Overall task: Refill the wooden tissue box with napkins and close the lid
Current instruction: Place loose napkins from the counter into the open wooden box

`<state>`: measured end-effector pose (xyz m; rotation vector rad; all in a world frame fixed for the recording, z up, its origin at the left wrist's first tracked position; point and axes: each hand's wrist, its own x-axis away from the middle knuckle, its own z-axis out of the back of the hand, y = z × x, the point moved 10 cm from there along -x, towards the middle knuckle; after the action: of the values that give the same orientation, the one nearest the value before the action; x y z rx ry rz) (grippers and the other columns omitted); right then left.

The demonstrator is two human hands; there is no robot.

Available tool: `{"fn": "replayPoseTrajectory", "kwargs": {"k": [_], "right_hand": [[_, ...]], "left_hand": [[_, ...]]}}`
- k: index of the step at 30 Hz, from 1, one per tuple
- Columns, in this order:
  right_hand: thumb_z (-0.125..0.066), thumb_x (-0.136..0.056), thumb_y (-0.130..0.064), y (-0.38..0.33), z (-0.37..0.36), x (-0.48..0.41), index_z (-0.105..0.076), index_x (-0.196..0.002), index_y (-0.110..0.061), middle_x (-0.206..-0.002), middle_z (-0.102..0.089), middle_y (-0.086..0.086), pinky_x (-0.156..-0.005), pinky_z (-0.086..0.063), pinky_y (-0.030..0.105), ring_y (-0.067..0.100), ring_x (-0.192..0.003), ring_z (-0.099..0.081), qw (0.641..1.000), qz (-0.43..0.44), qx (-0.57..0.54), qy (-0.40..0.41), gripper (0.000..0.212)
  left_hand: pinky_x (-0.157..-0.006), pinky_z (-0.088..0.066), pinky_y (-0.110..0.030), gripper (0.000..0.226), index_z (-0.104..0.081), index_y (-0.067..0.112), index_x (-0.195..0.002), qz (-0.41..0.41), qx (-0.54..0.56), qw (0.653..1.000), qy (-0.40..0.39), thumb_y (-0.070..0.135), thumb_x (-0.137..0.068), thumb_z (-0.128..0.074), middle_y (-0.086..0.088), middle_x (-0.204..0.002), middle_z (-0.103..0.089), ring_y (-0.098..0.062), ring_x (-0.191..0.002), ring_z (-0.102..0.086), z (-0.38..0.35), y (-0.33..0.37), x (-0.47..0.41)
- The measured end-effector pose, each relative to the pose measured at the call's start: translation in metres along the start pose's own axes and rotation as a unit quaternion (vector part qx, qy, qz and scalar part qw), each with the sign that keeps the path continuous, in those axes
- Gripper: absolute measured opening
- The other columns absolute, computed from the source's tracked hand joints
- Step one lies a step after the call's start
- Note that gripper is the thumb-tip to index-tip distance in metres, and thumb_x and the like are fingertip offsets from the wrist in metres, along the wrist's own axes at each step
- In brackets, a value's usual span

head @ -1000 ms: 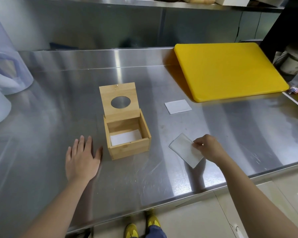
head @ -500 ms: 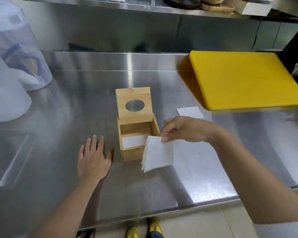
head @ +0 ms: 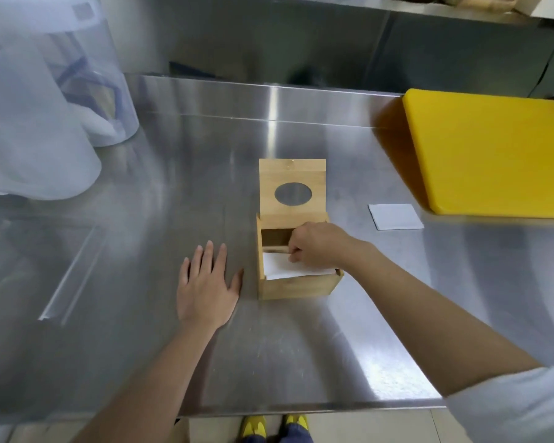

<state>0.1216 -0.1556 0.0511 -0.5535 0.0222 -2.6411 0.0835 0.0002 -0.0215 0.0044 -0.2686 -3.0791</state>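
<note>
A steel table (head: 173, 174) fills the frame. At centre, the box (head: 296, 284) stands with lid (head: 292, 190) propped open; a napkin (head: 288, 269) is pinched by the right hand (head: 317, 243) into it, while the left hand (head: 207, 282) lies flat, fingers spread, alongside.

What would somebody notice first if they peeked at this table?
Probably the small wooden tissue box in the middle of the shiny steel table, its hinged lid with an oval hole standing open. The right hand is pressing a white napkin into it, while the left hand lies flat beside it. A big yellow cutting board glows at the far right.
</note>
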Motion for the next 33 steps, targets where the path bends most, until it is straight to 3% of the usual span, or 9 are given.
{"fn": "replayPoseTrajectory", "kwargs": {"k": [6, 12, 17, 21, 25, 27, 30, 31, 33], "right_hand": [[-0.041, -0.096, -0.017, -0.011, -0.011, -0.009, -0.058, -0.104, -0.002, -0.107, -0.062, 0.017, -0.065, -0.039, 0.034, 0.035, -0.091, -0.059, 0.997, 0.005, 0.080, 0.006, 0.024], [-0.043, -0.093, -0.005, -0.015, -0.008, -0.012, -0.058, -0.096, -0.004, -0.080, -0.050, 0.008, -0.061, -0.039, 0.034, 0.027, -0.071, -0.051, 0.993, -0.009, 0.111, 0.033, 0.016], [-0.042, -0.098, -0.017, -0.012, -0.009, -0.014, -0.059, -0.102, -0.006, -0.099, -0.067, 0.013, -0.063, -0.044, 0.034, 0.031, -0.088, -0.065, 0.990, 0.004, 0.123, 0.067, 0.021], [-0.038, -0.098, -0.028, -0.014, -0.001, -0.010, -0.059, -0.098, -0.008, -0.098, -0.067, 0.012, -0.066, -0.042, 0.034, 0.033, -0.090, -0.062, 0.995, 0.028, 0.041, 0.087, 0.029], [-0.047, -0.095, -0.024, -0.005, 0.024, 0.014, -0.067, -0.091, -0.009, -0.086, -0.071, 0.009, -0.066, -0.046, 0.034, 0.028, -0.077, -0.060, 0.977, 0.063, -0.107, 0.176, 0.026], [-0.054, -0.092, -0.021, 0.023, 0.035, 0.028, -0.069, -0.087, -0.004, -0.075, -0.068, 0.012, -0.064, -0.044, 0.031, 0.024, -0.067, -0.056, 0.943, 0.026, -0.250, 0.219, 0.023], [-0.059, -0.090, -0.019, 0.084, 0.043, 0.048, -0.065, -0.076, 0.003, -0.061, -0.053, 0.012, -0.054, -0.035, 0.020, 0.014, -0.054, -0.042, 0.859, -0.061, -0.406, 0.308, 0.027], [-0.059, -0.090, -0.019, 0.107, 0.041, 0.052, -0.064, -0.075, 0.004, -0.062, -0.053, 0.011, -0.053, -0.035, 0.019, 0.012, -0.054, -0.042, 0.840, -0.097, -0.415, 0.334, 0.027], [-0.059, -0.089, -0.016, 0.150, 0.030, 0.051, -0.065, -0.080, 0.000, -0.068, -0.059, 0.011, -0.057, -0.038, 0.023, 0.017, -0.061, -0.051, 0.848, -0.172, -0.366, 0.342, 0.019]], "left_hand": [[-0.118, -0.008, -0.041, 0.065, -0.014, 0.022, -0.147, -0.005, 0.003, 1.000, -0.007, 0.054, -0.091, -0.016, -0.005, -0.157, -0.015, -0.022, -0.145, -0.009, 0.000, 0.000, 0.001], [-0.117, -0.012, -0.042, 0.067, -0.020, 0.021, -0.146, -0.006, -0.005, 1.000, 0.002, 0.056, -0.089, -0.009, -0.007, -0.156, -0.022, -0.024, -0.144, -0.015, 0.001, -0.001, 0.001], [-0.117, -0.010, -0.041, 0.075, -0.018, 0.021, -0.146, -0.007, -0.004, 1.000, -0.006, 0.059, -0.084, -0.002, -0.006, -0.156, -0.020, -0.024, -0.145, -0.013, 0.001, -0.002, 0.000], [-0.117, -0.009, -0.040, 0.071, -0.017, 0.022, -0.147, -0.003, 0.002, 1.000, -0.007, 0.058, -0.087, -0.009, -0.006, -0.157, -0.018, -0.023, -0.145, -0.011, 0.001, -0.004, 0.000], [-0.117, -0.010, -0.042, 0.070, -0.019, 0.020, -0.146, -0.005, -0.005, 1.000, -0.001, 0.059, -0.089, -0.009, -0.007, -0.156, -0.020, -0.024, -0.144, -0.014, -0.001, -0.008, 0.003], [-0.116, -0.010, -0.042, 0.072, -0.021, 0.020, -0.146, -0.002, -0.006, 1.000, 0.003, 0.060, -0.087, -0.008, -0.008, -0.155, -0.022, -0.025, -0.144, -0.016, -0.001, -0.008, 0.002], [-0.117, -0.009, -0.041, 0.071, -0.023, 0.020, -0.146, 0.006, 0.004, 1.000, 0.001, 0.057, -0.086, -0.010, -0.007, -0.155, -0.023, -0.024, -0.144, -0.016, -0.002, -0.006, 0.000], [-0.117, -0.010, -0.042, 0.070, -0.025, 0.021, -0.145, 0.011, 0.010, 1.000, 0.004, 0.056, -0.086, -0.012, -0.007, -0.155, -0.024, -0.024, -0.144, -0.017, -0.002, -0.005, -0.001], [-0.117, -0.010, -0.042, 0.067, -0.026, 0.021, -0.145, 0.019, 0.014, 1.000, 0.005, 0.054, -0.089, -0.014, -0.007, -0.155, -0.024, -0.023, -0.144, -0.017, -0.002, -0.004, -0.002]]}}
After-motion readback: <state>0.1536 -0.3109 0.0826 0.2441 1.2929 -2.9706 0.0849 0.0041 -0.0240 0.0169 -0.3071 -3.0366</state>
